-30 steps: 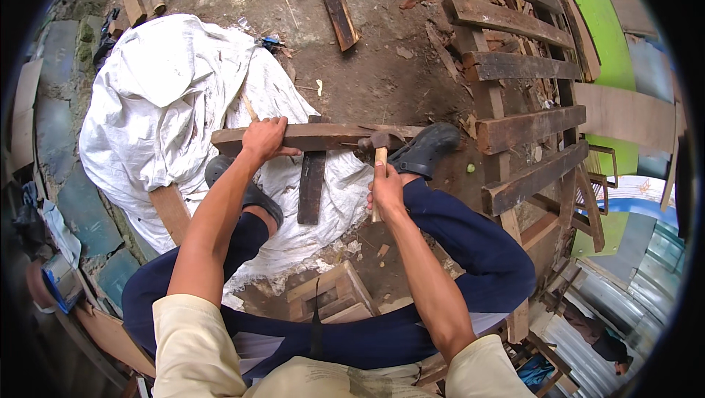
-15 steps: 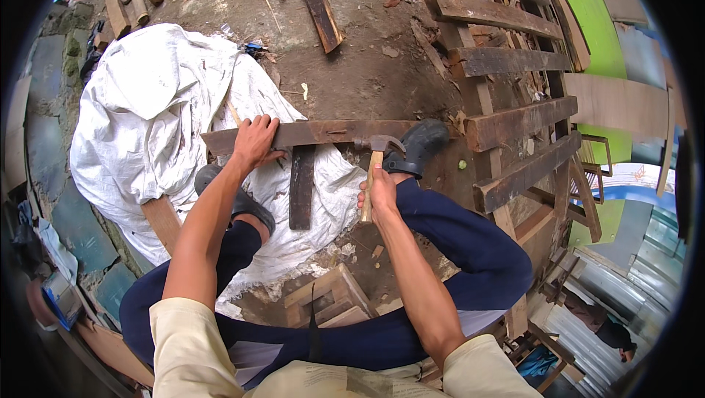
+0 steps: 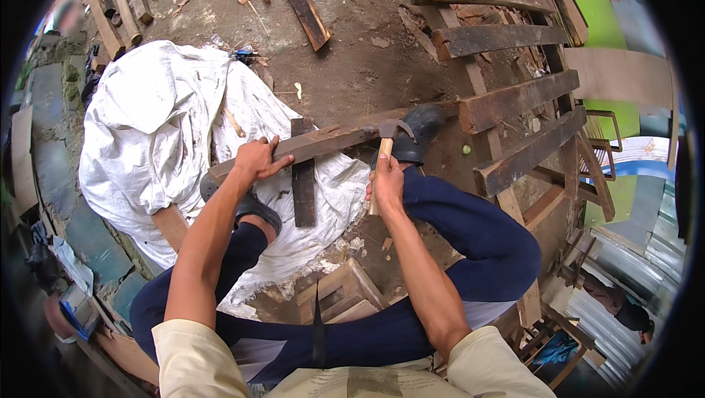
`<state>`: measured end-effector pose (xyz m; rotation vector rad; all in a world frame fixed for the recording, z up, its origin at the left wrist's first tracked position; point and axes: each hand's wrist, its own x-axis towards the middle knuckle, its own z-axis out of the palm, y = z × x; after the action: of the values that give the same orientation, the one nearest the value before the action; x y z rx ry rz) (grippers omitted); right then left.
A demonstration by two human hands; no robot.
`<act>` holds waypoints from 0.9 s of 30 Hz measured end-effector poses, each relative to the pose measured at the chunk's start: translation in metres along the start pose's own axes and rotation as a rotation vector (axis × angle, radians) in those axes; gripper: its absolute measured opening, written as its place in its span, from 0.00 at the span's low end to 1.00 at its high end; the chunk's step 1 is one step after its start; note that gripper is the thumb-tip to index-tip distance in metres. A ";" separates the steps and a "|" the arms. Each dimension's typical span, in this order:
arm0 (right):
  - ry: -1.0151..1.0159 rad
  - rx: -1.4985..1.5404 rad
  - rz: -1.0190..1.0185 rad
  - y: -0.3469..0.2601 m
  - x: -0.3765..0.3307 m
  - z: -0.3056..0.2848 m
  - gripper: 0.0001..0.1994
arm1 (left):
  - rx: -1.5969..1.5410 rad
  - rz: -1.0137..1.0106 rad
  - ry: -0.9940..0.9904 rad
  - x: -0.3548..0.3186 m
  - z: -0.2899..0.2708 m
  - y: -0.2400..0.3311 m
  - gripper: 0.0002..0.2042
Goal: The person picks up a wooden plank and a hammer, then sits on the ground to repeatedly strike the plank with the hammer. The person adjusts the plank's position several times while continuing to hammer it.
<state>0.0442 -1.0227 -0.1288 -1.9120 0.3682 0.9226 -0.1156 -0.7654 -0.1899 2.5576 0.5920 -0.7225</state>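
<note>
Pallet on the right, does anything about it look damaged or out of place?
Yes. The pallet looks partly dismantled: its dark slats sit uneven and gapped, and one plank juts out leftward, pinned by the left hand.

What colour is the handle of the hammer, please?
Pale, light-brown wood; the hammer handle shows best in the head view, in the right hand.

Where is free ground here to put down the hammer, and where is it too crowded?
Bare dirt lies between the white sheet, the loose dark plank and the pallet. It is crowded around the held board, where the left hand, the right hand with the hammer and the boot meet.
</note>
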 end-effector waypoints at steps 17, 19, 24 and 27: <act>0.037 0.232 -0.002 -0.023 0.008 0.061 0.16 | 0.037 -0.040 0.085 -0.001 0.011 0.006 0.43; 0.128 0.268 -0.050 -0.020 -0.003 0.070 0.15 | 0.044 -0.038 0.083 -0.003 0.011 0.007 0.43; -0.162 0.144 0.196 -0.051 0.030 0.052 0.15 | 0.043 -0.035 0.083 0.004 0.011 0.008 0.43; -0.016 0.172 0.011 -0.051 0.014 0.064 0.15 | 0.038 -0.026 0.156 -0.001 0.016 0.002 0.42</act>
<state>0.0554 -0.9408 -0.1239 -1.7465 0.4352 0.8846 -0.1214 -0.7748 -0.2016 2.6629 0.6677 -0.5506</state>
